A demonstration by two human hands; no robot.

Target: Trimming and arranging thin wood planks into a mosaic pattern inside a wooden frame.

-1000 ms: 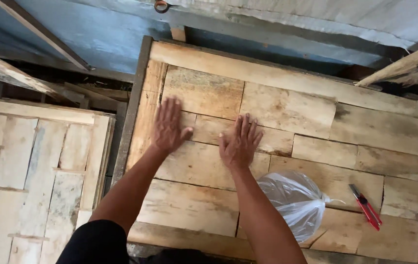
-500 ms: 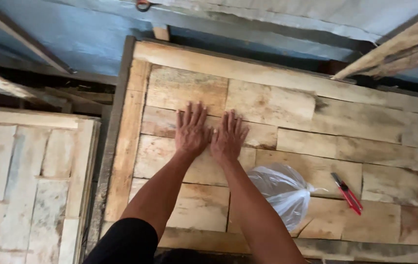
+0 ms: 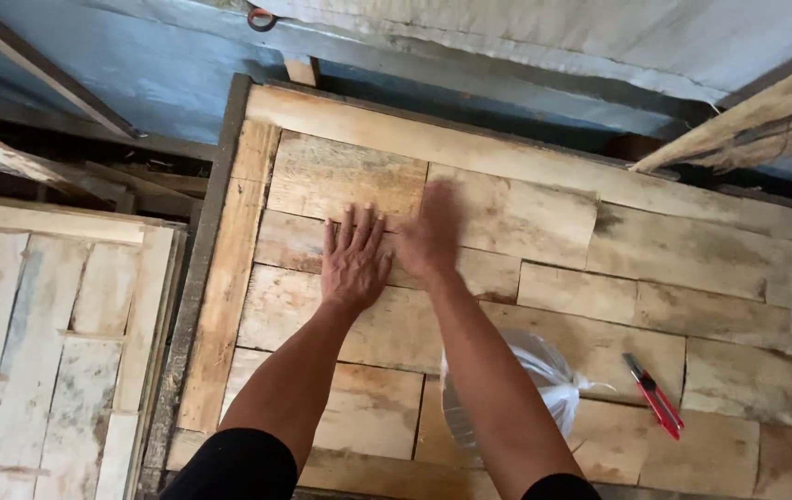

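Neither hand has a grip on anything: the left hand [image 3: 354,262] lies flat, palm down, fingers spread apart, on the wooden panel [image 3: 544,167], and the right hand [image 3: 430,236] rests open on the same boards just beside it, the two nearly touching. The right hand is blurred, so its fingers cannot be told apart. Both forearms reach up from the bottom edge, where dark sleeves are cut off by the frame.

The panel is a patchwork of short pale planks, rough-sawn and stained, set in staggered rows inside a darker wooden border; its lower right corner runs out of view. A clear plastic bag [image 3: 553,380], knotted and crinkled, lies on the planks near the bottom, partly hidden behind the right forearm; what it holds cannot be made out. Well to its right a red utility knife [image 3: 652,395] lies slantwise on the boards.

To the left stands a second panel [image 3: 35,324] of whitish, weathered planks, cut off at the left and bottom. Behind both runs a blue wall [image 3: 137,56] crossed by bare timber slats, with a grey sheet [image 3: 553,37] hanging along the top. A rough beam [image 3: 748,120] juts in from the upper right.
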